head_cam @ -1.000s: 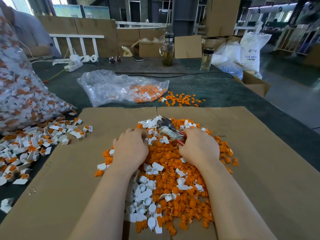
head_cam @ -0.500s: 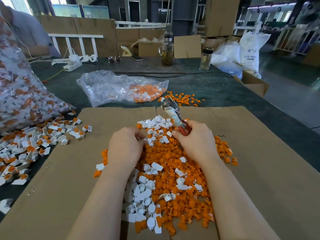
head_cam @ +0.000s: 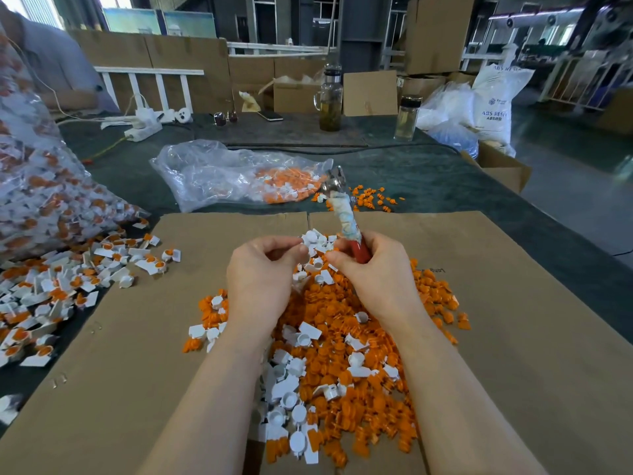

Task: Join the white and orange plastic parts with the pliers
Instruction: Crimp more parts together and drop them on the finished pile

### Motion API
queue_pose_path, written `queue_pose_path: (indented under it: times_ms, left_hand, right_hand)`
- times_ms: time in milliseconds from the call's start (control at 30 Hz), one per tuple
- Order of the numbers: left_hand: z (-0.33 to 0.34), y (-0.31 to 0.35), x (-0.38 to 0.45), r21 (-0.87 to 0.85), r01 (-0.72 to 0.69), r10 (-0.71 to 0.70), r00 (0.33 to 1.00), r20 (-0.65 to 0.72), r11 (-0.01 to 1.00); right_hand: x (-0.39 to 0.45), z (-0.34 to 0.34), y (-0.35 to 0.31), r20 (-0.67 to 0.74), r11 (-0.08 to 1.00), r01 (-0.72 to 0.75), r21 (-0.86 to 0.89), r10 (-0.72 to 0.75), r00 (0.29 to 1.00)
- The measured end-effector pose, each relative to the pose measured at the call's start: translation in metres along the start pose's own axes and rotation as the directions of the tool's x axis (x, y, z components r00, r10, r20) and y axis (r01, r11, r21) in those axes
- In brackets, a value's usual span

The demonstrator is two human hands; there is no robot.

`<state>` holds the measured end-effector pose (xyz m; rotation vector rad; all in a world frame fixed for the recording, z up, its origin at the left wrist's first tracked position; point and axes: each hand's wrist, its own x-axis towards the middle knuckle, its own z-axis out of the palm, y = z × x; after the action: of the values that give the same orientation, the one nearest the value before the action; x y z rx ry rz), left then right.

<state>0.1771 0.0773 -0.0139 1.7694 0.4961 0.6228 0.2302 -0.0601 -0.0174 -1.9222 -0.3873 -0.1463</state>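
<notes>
A heap of loose orange and white plastic parts point(head_cam: 342, 337) lies on a cardboard sheet point(head_cam: 137, 354) in front of me. My right hand point(head_cam: 373, 272) grips the red handles of the pliers point(head_cam: 346, 214), whose cloth-wrapped shaft and metal jaws point up and away. My left hand point(head_cam: 263, 272) is raised above the heap, its fingertips pinching a small white part point(head_cam: 310, 238) close to my right thumb. Whether an orange part is held between the hands is hidden.
Joined white-and-orange pieces point(head_cam: 61, 289) spread over the table at the left beside a big full bag point(head_cam: 41, 200). A half-empty clear bag point(head_cam: 239, 176) and scattered orange parts point(head_cam: 373, 198) lie beyond the cardboard. Jars, boxes and a person sit further back.
Both hands lifted off the heap and came together. The pliers swung from lying low over the parts to pointing upward. My left hand now pinches a white part.
</notes>
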Motion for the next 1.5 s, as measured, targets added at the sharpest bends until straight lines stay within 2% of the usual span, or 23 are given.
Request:
queue_pose_path:
  times_ms: [133,267,367,533,700,1067,1267,1500]
  left_hand:
    - [0.003,0.003,0.000,-0.158,0.067,-0.064,0.998,0.026,0.985]
    - [0.002,0.007,-0.003,-0.362,0.190,-0.160,0.981,0.110,0.913]
    - [0.003,0.009,-0.005,-0.406,0.234,-0.187,0.970,0.153,0.883]
    - [0.006,0.011,-0.008,-0.439,0.227,-0.175,0.972,0.157,0.869]
    - [0.008,0.013,-0.011,-0.411,0.189,-0.140,0.979,0.145,0.892]
    - [0.010,0.013,-0.013,-0.166,-0.014,0.020,0.999,0.038,0.986]
    - [0.010,0.013,-0.015,-0.076,-0.072,0.073,0.997,0.016,0.995]
    - [0.013,0.013,-0.015,-0.074,-0.073,0.072,0.997,-0.011,0.995]
  right_hand:
    - [-0.002,0.001,-0.003,-0.004,0.999,0.028,0.034,-0.027,1.000]
    - [-0.003,0.001,-0.006,-0.011,0.996,0.077,0.045,-0.077,0.997]
    - [-0.004,0.003,-0.008,-0.052,0.993,0.107,0.056,-0.104,0.993]
    - [-0.005,0.006,-0.008,-0.116,0.992,0.125,-0.007,-0.125,0.985]
    - [-0.006,0.009,-0.007,-0.165,0.979,0.148,-0.140,-0.170,0.972]
    - [-0.007,0.011,-0.010,-0.184,0.985,0.148,-0.085,-0.162,0.970]
    - [-0.004,0.008,-0.006,-0.143,0.981,0.136,-0.136,-0.155,0.977]
    - [-0.002,0.004,-0.006,-0.073,0.981,0.146,-0.131,-0.156,0.985]
